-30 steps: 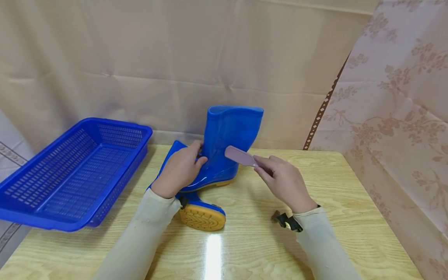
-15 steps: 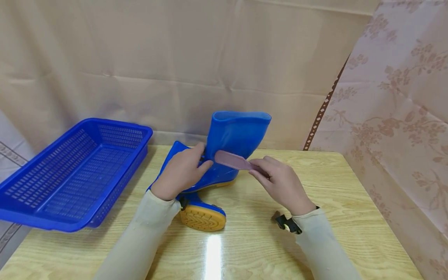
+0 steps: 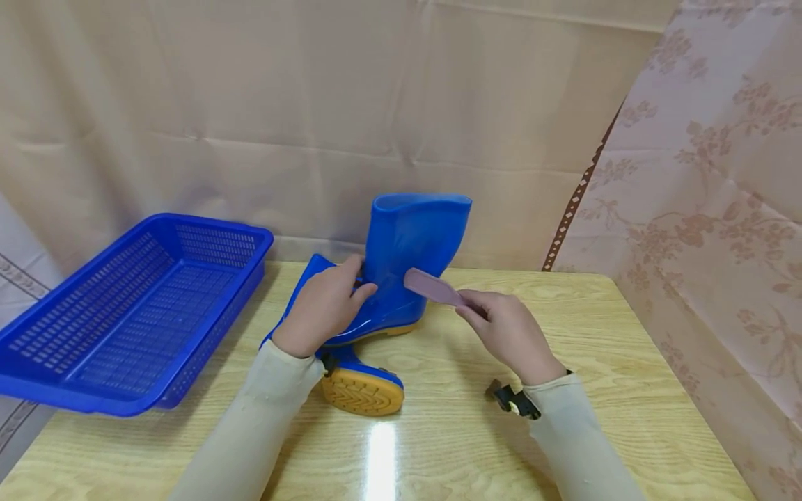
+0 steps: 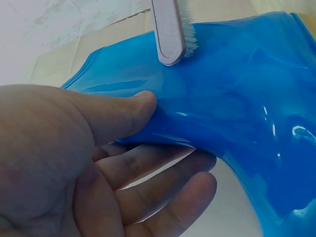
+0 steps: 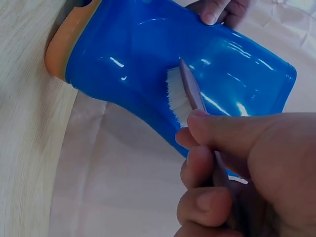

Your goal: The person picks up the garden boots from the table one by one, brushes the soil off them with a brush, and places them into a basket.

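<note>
Blue basket [image 3: 213, 334] sits far left on the table [image 3: 451, 431]. Left hand [image 3: 321, 306] grips the upright boot [image 3: 413, 236] mid-table, thumb opposing fingers. Second boot [image 3: 363, 391] lies in front, sole facing the viewer. Brush [image 3: 432, 287] is at the upright boot's shaft, bristle contact unconfirmed; right hand [image 3: 510, 337] pinches its handle.

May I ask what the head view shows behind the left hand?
Past the left hand, parts of the upright boot and the lying boot show. The hand hides the upright boot's toe tip and some of the lying boot.
</note>
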Demonstrator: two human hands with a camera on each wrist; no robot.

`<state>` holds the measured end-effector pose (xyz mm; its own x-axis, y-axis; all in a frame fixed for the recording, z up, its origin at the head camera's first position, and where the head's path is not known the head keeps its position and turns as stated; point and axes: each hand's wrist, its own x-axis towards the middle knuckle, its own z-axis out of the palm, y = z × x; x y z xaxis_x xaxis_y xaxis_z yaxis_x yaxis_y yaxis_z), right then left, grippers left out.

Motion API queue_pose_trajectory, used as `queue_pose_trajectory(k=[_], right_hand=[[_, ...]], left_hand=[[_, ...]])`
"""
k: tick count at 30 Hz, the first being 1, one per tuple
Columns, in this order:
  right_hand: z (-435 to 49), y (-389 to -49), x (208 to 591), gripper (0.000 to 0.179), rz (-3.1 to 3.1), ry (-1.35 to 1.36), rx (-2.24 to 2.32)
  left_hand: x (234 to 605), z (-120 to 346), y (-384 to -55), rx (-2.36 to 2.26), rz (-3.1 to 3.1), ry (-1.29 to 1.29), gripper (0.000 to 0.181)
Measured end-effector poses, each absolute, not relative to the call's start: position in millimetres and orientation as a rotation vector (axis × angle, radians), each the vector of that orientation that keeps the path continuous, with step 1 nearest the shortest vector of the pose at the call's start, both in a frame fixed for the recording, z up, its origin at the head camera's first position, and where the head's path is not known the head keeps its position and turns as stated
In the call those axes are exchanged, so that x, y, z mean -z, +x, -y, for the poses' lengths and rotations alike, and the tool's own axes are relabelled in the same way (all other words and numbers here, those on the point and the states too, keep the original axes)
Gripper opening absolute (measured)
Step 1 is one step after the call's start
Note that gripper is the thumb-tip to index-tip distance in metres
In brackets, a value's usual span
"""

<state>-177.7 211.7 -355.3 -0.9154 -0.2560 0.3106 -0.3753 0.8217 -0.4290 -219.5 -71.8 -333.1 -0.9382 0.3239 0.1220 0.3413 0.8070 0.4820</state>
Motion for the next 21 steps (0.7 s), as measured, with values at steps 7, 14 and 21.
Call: queue_pose_trajectory(k=[7,14,21], right_hand=[[-209.1,-175.8,352.7,0.022,2.7,0.607,-0.669],[-205.4,-170.8,348.3,0.026,2.531,0.642,-0.692],[-204.1,-172.4,348.8,0.027,2.582,0.523,-0.749]], left_hand=[[332.2,72.6,-216.6,0.738,2.934,-0.626,0.025],[329.7,72.8,-214.4,0.699,2.916,-0.704,0.023],[330.5,73.1,-215.0,0.72,2.919,-0.705,0.023]])
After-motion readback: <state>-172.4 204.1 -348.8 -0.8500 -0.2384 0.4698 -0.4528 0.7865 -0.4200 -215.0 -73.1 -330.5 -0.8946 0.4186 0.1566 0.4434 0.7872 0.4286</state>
